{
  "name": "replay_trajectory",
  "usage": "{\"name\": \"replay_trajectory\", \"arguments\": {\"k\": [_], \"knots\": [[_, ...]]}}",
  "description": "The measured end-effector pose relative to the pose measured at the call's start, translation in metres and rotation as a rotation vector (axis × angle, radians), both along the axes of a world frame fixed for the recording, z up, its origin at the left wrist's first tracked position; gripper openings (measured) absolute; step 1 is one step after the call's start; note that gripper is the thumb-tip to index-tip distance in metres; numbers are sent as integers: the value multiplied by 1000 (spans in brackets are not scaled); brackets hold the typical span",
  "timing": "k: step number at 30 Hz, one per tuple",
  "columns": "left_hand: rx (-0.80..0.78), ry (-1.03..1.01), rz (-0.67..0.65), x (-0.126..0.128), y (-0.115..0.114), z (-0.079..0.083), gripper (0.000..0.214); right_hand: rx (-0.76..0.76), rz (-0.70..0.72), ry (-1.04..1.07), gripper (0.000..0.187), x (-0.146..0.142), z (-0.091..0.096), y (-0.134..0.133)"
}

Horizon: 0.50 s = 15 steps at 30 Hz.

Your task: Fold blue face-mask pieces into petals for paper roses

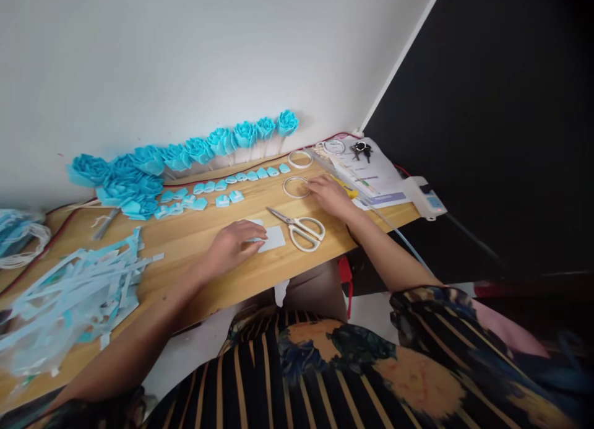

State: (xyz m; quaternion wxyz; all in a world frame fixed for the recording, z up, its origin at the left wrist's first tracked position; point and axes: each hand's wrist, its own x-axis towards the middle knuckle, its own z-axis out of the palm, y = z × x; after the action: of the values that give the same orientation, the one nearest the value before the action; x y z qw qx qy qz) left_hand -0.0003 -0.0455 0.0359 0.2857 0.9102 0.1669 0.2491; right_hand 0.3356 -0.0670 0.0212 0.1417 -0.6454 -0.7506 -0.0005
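My left hand [236,244] rests on the table with its fingers stretched over a pale paper piece [275,239], partly covering it. To the right of that paper lie scissors [304,229] with white handles and slightly parted blades. My right hand [330,195] is farther back, its loosely bent fingertips at the right edge of a thin white ring [296,187] that lies flat, perhaps a tape roll. Just behind it sits a second white ring [300,160]. Small folded light-blue pieces [241,177] are set out in rows behind my left hand.
Blue flowers on sticks [223,142] line the wall, with more heaped at left. Pale cut strips [93,286] pile up on the table's left. A printed sheet [371,166] with keys [362,150] lies back right, beside a white power strip [424,199]. A red cord runs along the wall.
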Motion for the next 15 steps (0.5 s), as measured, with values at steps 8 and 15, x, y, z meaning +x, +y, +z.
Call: {"name": "replay_trajectory", "arguments": {"k": [8,15], "knots": [[73,-101,33,22,0,34,16,-167,142,34,14,-5,43,14],[20,-85,81,59,17,62,42,-246,413,410,21,-44,104,-24]]}}
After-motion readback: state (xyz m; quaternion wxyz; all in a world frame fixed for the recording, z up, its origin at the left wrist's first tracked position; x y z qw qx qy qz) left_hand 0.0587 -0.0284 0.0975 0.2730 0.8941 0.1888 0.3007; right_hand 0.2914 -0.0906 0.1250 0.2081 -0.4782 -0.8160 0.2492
